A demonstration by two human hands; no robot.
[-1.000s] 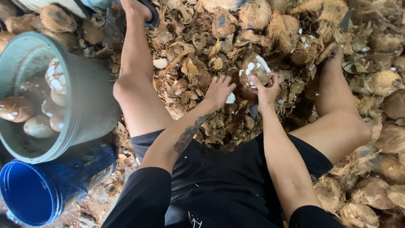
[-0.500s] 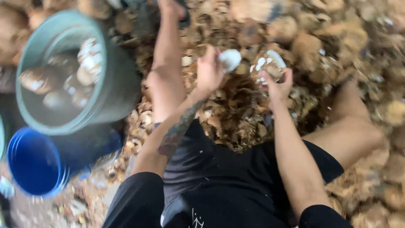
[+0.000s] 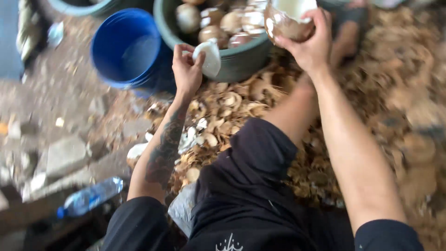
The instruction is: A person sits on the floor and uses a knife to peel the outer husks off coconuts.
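Left hand grips a white coconut piece, right hand a peeled coconut, both by the grey tub; seemingly depositing, needing a release over it.

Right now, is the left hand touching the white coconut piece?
Touching. The head view shows the left hand pinching the white coconut piece between its fingers, in front of the grey-green tub.
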